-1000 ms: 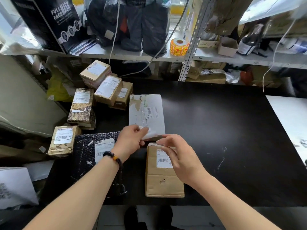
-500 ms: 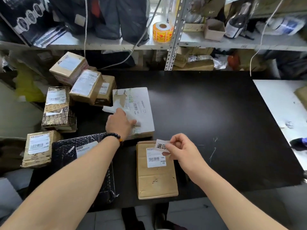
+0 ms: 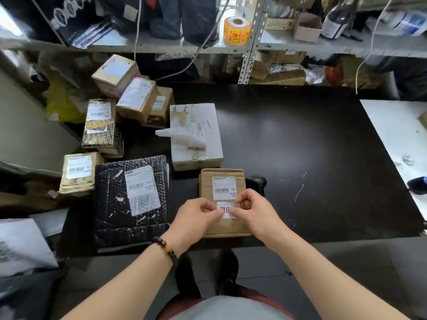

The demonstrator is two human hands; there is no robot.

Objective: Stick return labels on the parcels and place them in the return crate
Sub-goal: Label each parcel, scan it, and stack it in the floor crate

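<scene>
I am pinching the small white return label from both sides: my left hand has thumb and forefinger closed on its left edge, and my right hand holds the right edge the same way. The label sits over the flat brown cardboard parcel, just below the printed shipping label. I cannot tell whether its sticky side has met the cardboard yet. The parcel lies on the black desk, close to the front edge. No return crate is in view.

Several things could go wrong from here:

- **Crooked or creased label:** if one side lands before the other, it will sit askew or trap a wrinkle.
- **Covered barcode:** the top edge is very near the shipping label, so a slight drift upward would hide part of the barcode.
- **Lifted corner:** the adhesive may cling to my fingertips as I let go and peel a corner back up.
- **Sliding parcel:** nothing pins the parcel, so pressing with a pull toward me could slide it off the desk.
</scene>
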